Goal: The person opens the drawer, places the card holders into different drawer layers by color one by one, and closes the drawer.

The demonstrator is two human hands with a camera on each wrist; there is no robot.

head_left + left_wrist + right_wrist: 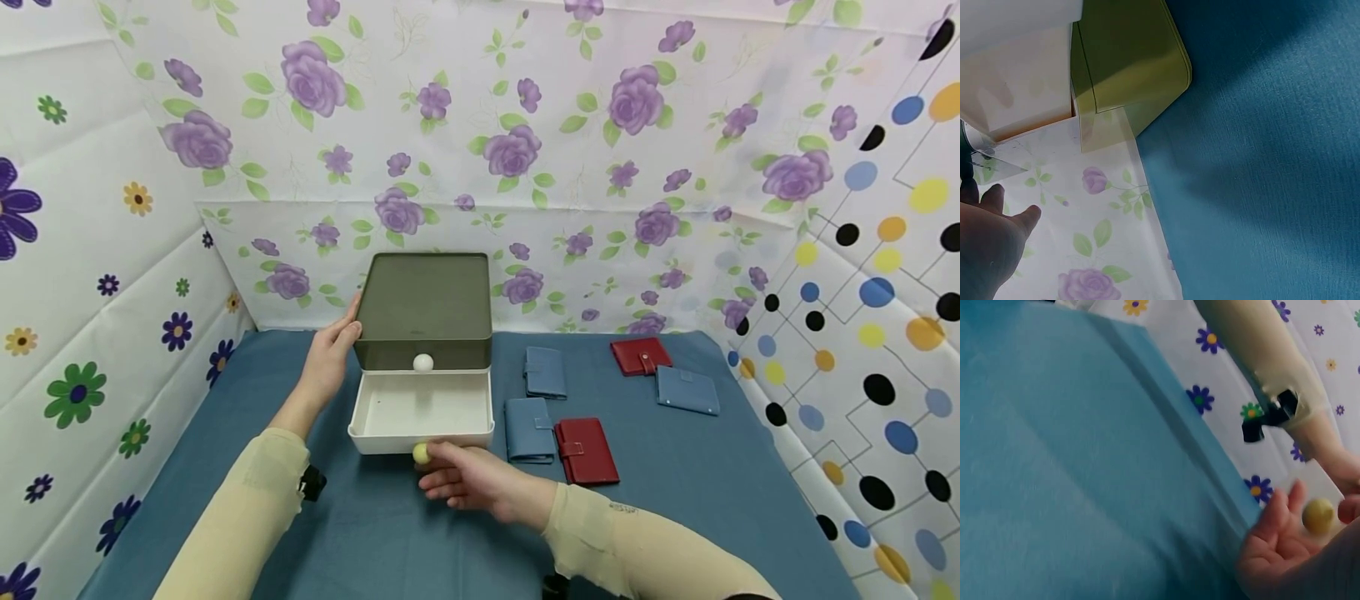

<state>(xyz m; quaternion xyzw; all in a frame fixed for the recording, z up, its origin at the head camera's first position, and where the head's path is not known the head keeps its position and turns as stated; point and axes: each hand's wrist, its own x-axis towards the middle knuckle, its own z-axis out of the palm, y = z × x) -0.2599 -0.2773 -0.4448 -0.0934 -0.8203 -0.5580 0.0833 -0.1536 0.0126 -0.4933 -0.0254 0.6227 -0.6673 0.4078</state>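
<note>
A small drawer box (429, 296) with a dark olive top stands at the back of the table. Its lower white drawer (420, 406) is pulled out, and the drawer's yellow ball knob (421, 453) shows at the front. Higher up, a white ball knob (423, 362) sits on the olive front. My left hand (330, 354) rests against the box's left side with fingers extended. My right hand (480, 483) is at the yellow knob; in the right wrist view the knob (1318, 516) lies between thumb and loosely bent fingers, with gaps visible.
Right of the box lie two blue wallets (545, 372) and a red wallet (587, 451). Farther right are another red wallet (641, 356) and a blue one (687, 390). A blue cloth (390, 533) covers the table, with patterned sheets (465, 125) behind and at both sides.
</note>
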